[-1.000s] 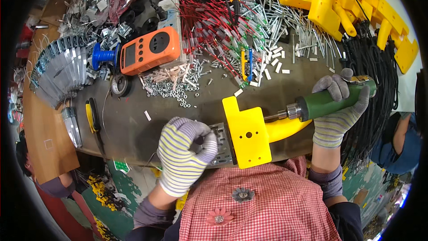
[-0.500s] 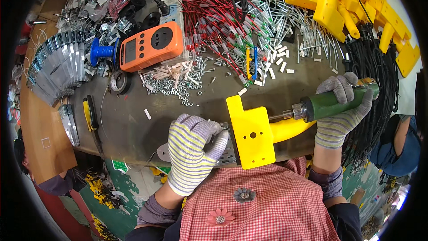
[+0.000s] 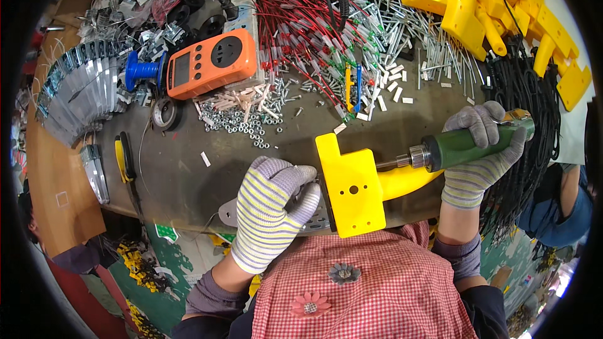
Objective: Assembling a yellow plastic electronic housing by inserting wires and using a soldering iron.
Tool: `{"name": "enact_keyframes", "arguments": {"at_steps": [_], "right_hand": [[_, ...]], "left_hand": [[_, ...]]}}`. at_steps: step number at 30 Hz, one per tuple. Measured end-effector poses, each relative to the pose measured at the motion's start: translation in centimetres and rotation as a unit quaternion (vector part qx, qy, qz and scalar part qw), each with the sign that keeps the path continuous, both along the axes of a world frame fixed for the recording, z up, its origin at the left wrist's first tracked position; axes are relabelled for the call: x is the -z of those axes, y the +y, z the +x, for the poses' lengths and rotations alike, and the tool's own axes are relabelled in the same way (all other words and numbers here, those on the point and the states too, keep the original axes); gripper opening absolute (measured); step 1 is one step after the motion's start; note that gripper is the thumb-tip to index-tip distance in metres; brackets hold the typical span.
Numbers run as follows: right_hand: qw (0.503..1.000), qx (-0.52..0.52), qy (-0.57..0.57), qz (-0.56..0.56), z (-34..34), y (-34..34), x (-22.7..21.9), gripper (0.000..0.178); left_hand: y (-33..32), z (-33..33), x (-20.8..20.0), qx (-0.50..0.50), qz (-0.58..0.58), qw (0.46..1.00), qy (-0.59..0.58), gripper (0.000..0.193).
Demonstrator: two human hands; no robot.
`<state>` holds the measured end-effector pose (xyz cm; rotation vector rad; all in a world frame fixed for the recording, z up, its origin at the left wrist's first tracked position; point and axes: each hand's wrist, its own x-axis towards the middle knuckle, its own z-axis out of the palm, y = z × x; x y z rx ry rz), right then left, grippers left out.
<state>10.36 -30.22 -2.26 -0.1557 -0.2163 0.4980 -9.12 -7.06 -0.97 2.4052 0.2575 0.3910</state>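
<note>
My right hand (image 3: 480,157), in a striped knit glove, is wrapped round a green power screwdriver (image 3: 468,147) lying almost level. Its metal bit (image 3: 391,164) reaches left to the side of a yellow plastic housing (image 3: 352,198) with a curved handle (image 3: 405,183) under the driver. On the housing's other side, my left hand (image 3: 270,210), gloved alike, is closed with thumb and forefinger pinched at the housing's left edge. What lies between those fingertips is hidden. A perforated metal plate (image 3: 319,221) sits against that edge, partly behind the hand.
Nuts (image 3: 242,127), screws and white sleeves lie mid-table, below an orange meter (image 3: 212,64). Red wires (image 3: 292,31) and metal rods (image 3: 449,56) heap behind. Yellow housings (image 3: 465,16) and black cables (image 3: 518,107) crowd the right. Pliers (image 3: 125,158) and metal blades (image 3: 81,85) lie left.
The left hand's fingertips have shifted very slightly against the housing's edge. The whole view drifts a little left; the screwdriver stays in the same place against the housing.
</note>
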Motion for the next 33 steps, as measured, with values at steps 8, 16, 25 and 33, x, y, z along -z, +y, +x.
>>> {"name": "enact_keyframes", "arguments": {"at_steps": [8, 16, 25, 33], "right_hand": [[1.0, 0.012, 0.012, -0.007, 0.5, -0.6, 0.2, 0.046], [1.0, 0.001, 0.018, 0.003, 0.4, 0.1, 0.2, 0.038], [1.0, -0.012, 0.022, 0.004, 0.8, 0.4, 0.3, 0.037], [1.0, -0.009, 0.009, 0.018, 0.8, 0.7, 0.7, 0.041]], "left_hand": [[1.7, -0.4, -1.6, 0.088, 0.038, 0.995, -0.025, 0.064], [1.1, -1.3, 0.9, 0.127, 0.132, 0.983, 0.012, 0.088], [1.0, -1.1, 0.9, 0.14, 0.14, 0.98, 0.026, 0.087], [1.1, -0.8, 0.5, 0.151, 0.137, 0.979, 0.01, 0.085]]}}
